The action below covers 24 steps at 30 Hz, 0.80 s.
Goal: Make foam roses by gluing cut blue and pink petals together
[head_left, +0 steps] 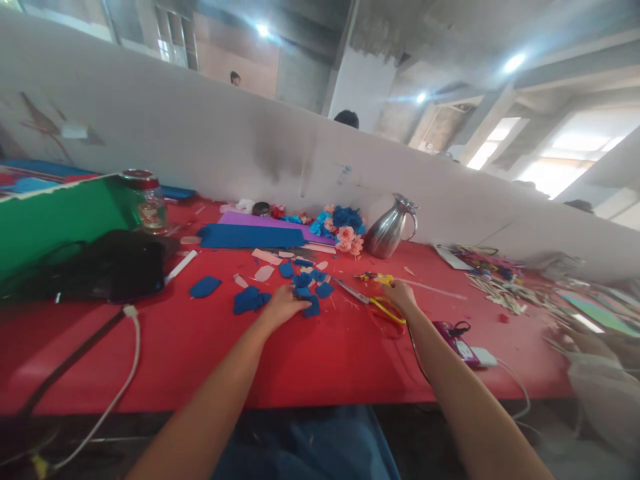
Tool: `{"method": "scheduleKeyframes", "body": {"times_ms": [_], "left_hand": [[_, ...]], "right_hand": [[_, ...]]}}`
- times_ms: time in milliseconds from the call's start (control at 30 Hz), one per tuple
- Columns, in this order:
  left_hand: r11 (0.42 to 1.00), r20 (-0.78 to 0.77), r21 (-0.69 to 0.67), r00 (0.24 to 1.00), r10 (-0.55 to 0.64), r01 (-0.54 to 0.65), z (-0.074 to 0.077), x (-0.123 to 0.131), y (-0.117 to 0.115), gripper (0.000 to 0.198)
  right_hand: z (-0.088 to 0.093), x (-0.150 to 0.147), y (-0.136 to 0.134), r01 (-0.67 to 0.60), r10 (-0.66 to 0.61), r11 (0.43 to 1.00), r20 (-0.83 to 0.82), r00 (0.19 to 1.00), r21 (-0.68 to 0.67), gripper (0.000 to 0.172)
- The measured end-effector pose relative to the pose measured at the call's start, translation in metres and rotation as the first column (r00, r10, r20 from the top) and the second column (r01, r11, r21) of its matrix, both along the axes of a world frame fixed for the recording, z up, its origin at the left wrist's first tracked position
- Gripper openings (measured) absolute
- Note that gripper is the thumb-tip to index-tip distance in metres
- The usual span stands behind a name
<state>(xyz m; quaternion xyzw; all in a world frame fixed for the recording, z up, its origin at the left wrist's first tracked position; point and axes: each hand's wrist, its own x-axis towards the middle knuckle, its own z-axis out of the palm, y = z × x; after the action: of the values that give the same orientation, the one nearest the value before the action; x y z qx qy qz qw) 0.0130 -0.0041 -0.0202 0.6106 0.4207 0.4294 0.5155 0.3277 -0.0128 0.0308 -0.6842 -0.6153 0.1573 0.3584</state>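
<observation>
My left hand [286,308] is closed at the fingertips on a blue paper flower [302,283], low over the table. Loose blue paper petals [247,300] lie beside it, with another blue piece [205,287] further left. My right hand [400,297] is wrapped around a yellow glue gun [376,277], its tip pointing left and a dark cord trailing below the wrist. Between the hands rest scissors [373,300] with yellow handles, close to the right hand. Pale pink paper scraps [264,273] are scattered behind the flower.
Finished paper flowers [345,227], blue and purple sheets [253,236] and a metal jug [390,230] stand along the white partition [225,140]. A black bag-like object [135,267], a glass jar [149,207], a purple device [457,343] and cables flank the red table [320,373]. Another person's hand [575,340] is at right.
</observation>
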Motion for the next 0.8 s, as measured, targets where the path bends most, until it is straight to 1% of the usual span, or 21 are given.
{"method": "scheduleKeyframes", "body": {"times_ms": [67,100,133,200,233,267,300,333,400,467,533,700,800], "left_hand": [[1.000,0.003,0.019,1.000,-0.004,0.004,0.000,0.000,0.001,0.011],[1.000,0.003,0.025,1.000,-0.003,0.003,0.000,0.001,0.001,0.011],[1.000,0.001,0.031,1.000,-0.003,0.003,0.000,0.001,0.001,0.012],[0.999,-0.007,0.046,1.000,-0.004,0.004,0.002,0.002,0.000,0.013],[0.998,-0.007,0.060,1.000,-0.008,0.008,0.003,0.003,-0.001,0.015],[0.997,0.000,0.080,1.000,-0.018,0.018,0.004,0.003,-0.002,0.017],[0.994,0.017,0.107,0.999,-0.034,0.032,0.006,0.004,-0.003,0.020],[0.989,0.043,0.140,0.998,-0.050,0.044,0.007,0.005,-0.004,0.023],[0.976,0.103,0.210,0.992,-0.075,0.051,0.009,0.006,-0.005,0.024],[0.967,0.145,0.253,0.986,-0.080,0.042,0.010,0.007,-0.005,0.021],[0.963,0.164,0.269,0.983,-0.083,0.037,0.009,0.009,-0.005,0.021],[0.961,0.160,0.273,0.983,-0.088,0.042,0.007,0.013,-0.003,0.024],[0.962,0.151,0.270,0.986,-0.075,0.032,0.007,0.012,0.000,0.026]], "right_hand": [[-0.004,-0.013,-0.003,0.027,-0.029,0.998,0.041,0.999,0.051,0.016],[-0.005,-0.025,-0.005,0.019,-0.023,0.997,0.055,0.998,0.079,0.017],[-0.007,-0.040,-0.007,-0.056,0.043,0.992,0.116,0.992,0.112,0.019],[-0.007,-0.073,-0.010,-0.201,0.189,0.976,0.134,0.973,0.085,0.021],[-0.006,-0.090,-0.012,-0.264,0.254,0.963,0.132,0.958,0.061,0.025],[-0.004,-0.105,-0.013,-0.341,0.334,0.939,0.135,0.933,0.034,0.031],[-0.001,-0.118,-0.013,-0.425,0.418,0.905,0.178,0.891,0.001,0.035],[0.003,-0.129,-0.014,-0.457,0.453,0.889,0.221,0.864,-0.034,0.036],[0.009,-0.140,-0.014,-0.461,0.471,0.881,0.258,0.843,-0.102,0.032],[0.013,-0.143,-0.014,-0.436,0.461,0.887,0.250,0.852,-0.150,0.024],[0.014,-0.141,-0.016,-0.417,0.444,0.895,0.221,0.868,-0.161,0.017],[0.011,-0.135,-0.023,-0.377,0.387,0.921,0.123,0.914,-0.097,0.012],[0.006,-0.130,-0.023,-0.314,0.315,0.949,0.030,0.949,-0.028,0.011]]}}
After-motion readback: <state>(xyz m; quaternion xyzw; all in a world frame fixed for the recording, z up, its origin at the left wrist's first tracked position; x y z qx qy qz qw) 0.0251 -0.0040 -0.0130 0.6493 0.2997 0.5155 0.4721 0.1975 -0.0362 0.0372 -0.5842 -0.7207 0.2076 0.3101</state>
